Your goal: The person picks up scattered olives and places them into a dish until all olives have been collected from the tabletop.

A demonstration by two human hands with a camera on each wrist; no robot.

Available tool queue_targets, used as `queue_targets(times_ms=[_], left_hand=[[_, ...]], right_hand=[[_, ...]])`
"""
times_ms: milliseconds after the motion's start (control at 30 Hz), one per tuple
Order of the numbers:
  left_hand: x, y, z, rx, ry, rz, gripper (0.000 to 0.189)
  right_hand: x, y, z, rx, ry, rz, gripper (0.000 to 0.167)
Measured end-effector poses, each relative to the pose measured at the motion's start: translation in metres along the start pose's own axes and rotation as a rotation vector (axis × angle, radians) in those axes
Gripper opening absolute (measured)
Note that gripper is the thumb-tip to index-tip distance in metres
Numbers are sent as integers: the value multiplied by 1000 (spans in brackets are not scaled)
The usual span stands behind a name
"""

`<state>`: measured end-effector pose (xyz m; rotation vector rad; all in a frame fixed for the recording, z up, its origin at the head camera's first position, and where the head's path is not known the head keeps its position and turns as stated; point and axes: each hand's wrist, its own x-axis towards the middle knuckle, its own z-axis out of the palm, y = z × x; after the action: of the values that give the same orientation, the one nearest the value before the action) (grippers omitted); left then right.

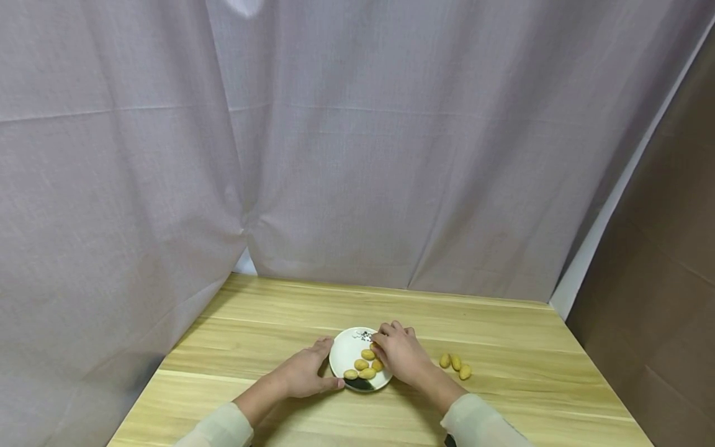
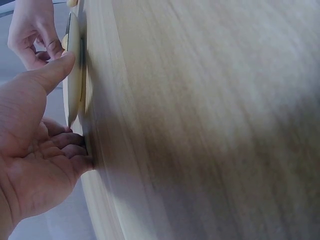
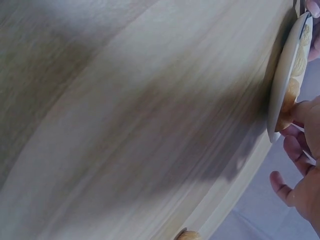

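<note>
A small round white plate point(image 1: 342, 354) with a dark branch print and a dark patch at its near rim sits on the wooden table. Several small oval yellow-brown pieces point(image 1: 361, 364), like nuts in the shell, lie on its near and right parts. My left hand point(image 1: 304, 372) holds the plate's left side, its thumb point(image 2: 64, 62) on the near rim and its fingers curled by the far edge. Above the plate's right side, my right hand point(image 1: 403, 352) pinches one oval piece, which the fingers partly hide. Its thumb tip point(image 3: 300, 111) is right at the pieces.
Three more oval pieces point(image 1: 455, 362) lie close together on the table point(image 1: 519, 372), right of the plate. Grey-mauve cloth point(image 1: 363, 186) hangs behind the table and along its left side. A brown cloth point(image 1: 659, 279) hangs on the right.
</note>
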<state>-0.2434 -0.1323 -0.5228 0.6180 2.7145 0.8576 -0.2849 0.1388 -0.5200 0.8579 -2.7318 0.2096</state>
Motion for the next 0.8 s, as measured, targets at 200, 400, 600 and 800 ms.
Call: queue_targets(times_ms=[200, 400, 600, 800], left_hand=[[0, 1, -1, 1, 6, 5, 111], [0, 1, -1, -1, 6, 5, 110], [0, 0, 1, -3, 8, 0, 110], [0, 0, 0, 7, 14, 6, 111]], right_hand=[[1, -2, 0, 9, -4, 14, 6], [1, -4, -1, -5, 6, 11, 5], [-2, -5, -4, -9, 25, 4, 4], [-4, -4, -6, 0, 20, 5, 11]])
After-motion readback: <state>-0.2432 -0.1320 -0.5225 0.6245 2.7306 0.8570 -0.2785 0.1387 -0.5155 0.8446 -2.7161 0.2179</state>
